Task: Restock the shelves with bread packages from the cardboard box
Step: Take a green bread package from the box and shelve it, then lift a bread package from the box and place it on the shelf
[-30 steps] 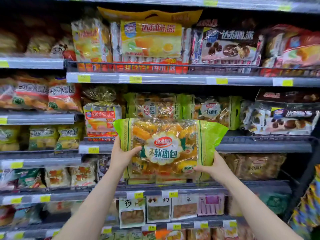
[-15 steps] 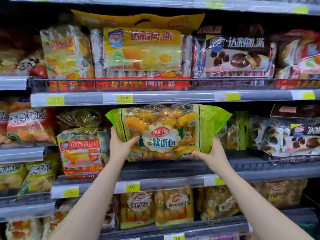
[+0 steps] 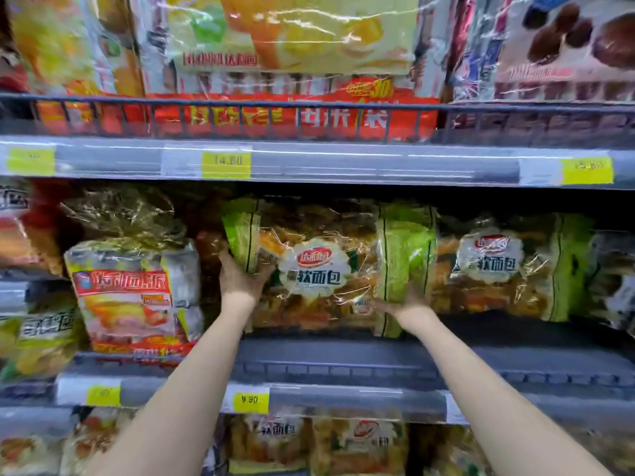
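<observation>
A green and clear bread package (image 3: 323, 266) with a white label stands deep on the middle shelf (image 3: 343, 359). My left hand (image 3: 240, 276) grips its left edge, thumb across the front. My right hand (image 3: 409, 304) holds its lower right corner from below, fingers spread along the bottom. A matching bread package (image 3: 498, 266) stands just to its right, touching it. The cardboard box is out of view.
A red and yellow cake bag (image 3: 134, 297) stands to the left of my left hand. The shelf above (image 3: 309, 159) hangs low over the package, with a wire rail and large bags. More bread packages (image 3: 319, 441) fill the shelf below.
Both hands have pushed the bread package up and back from in front of the shelves into the middle shelf, beside the matching package. The view has moved much closer to the shelf.
</observation>
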Available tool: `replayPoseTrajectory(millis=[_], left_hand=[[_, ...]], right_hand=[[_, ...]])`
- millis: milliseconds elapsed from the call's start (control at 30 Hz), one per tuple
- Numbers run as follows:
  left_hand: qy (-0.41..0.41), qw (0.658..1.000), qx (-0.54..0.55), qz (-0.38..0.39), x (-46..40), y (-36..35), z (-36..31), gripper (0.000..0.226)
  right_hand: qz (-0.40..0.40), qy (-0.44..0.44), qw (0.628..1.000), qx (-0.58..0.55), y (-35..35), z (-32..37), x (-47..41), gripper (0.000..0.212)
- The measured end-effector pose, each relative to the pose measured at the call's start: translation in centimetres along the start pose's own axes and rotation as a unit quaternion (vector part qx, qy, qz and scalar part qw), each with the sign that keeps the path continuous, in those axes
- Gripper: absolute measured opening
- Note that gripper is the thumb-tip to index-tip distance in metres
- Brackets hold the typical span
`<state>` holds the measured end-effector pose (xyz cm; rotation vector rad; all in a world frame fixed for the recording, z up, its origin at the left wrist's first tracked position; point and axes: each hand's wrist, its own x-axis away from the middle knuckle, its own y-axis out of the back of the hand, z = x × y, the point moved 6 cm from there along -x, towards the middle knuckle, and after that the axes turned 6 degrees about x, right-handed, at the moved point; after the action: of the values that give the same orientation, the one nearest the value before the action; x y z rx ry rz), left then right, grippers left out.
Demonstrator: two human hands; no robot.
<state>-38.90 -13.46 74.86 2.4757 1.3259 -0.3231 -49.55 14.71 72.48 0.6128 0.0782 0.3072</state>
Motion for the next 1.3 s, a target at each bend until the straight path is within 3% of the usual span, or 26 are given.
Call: replayPoseTrajectory(millis=[100,200,300,400,500,700,833,1000,1133,1233,1300], left_hand=[[-0.015,1.0,-0.015,-0.012,-0.5,0.0,0.3,0.099],[-0.036,0.997,-0.059,-0.035,0.3,0.7,-0.7,0.102],[-0.171,0.974,-0.14,-0.044,4.0,1.6,-4.5,0.094],[-0.277,0.948,-0.155,0.033,10.0,1.7,-6.7,0.078],[-0.293,0.939,-0.136,0.114,16.2,2.4,-5.8,0.065],[-0.155,0.955,-0.116,0.224,24.6,5.5,4.0,0.052],[-0.052,0.947,-0.133,0.288,30.3,8.7,12.7,0.05],[0.056,0.923,-0.154,0.348,36.3,13.9,24.2,0.046],[0.187,0.898,-0.146,0.37,41.5,16.9,33.2,0.043],[0.243,0.886,-0.152,0.365,44.9,18.1,39.5,0.042],[0.269,0.876,-0.149,0.371,47.0,17.8,44.1,0.045]], right_hand=[[-0.006,-0.006,1.0,0.007,0.1,-0.6,-0.6,0.09],[-0.017,-0.004,1.0,0.026,0.7,-0.3,0.2,0.108],[-0.064,0.048,0.995,0.066,2.5,0.7,2.8,0.103],[-0.12,0.167,0.965,0.164,3.6,1.4,6.6,0.091],[-0.089,0.255,0.942,0.197,2.1,0.4,10.9,0.077],[-0.004,0.241,0.952,0.191,-3.5,-6.1,19.3,0.069],[0.065,0.14,0.973,0.171,-9.1,-13.8,25.1,0.07],[0.115,-0.035,0.985,0.125,-18.3,-24.9,32.8,0.117],[0.159,-0.165,0.969,0.093,-24.4,-32.9,37.9,0.134],[0.19,-0.233,0.951,0.069,-28.6,-37.7,40.9,0.132],[0.191,-0.265,0.944,0.037,-31.3,-40.6,41.4,0.112]])
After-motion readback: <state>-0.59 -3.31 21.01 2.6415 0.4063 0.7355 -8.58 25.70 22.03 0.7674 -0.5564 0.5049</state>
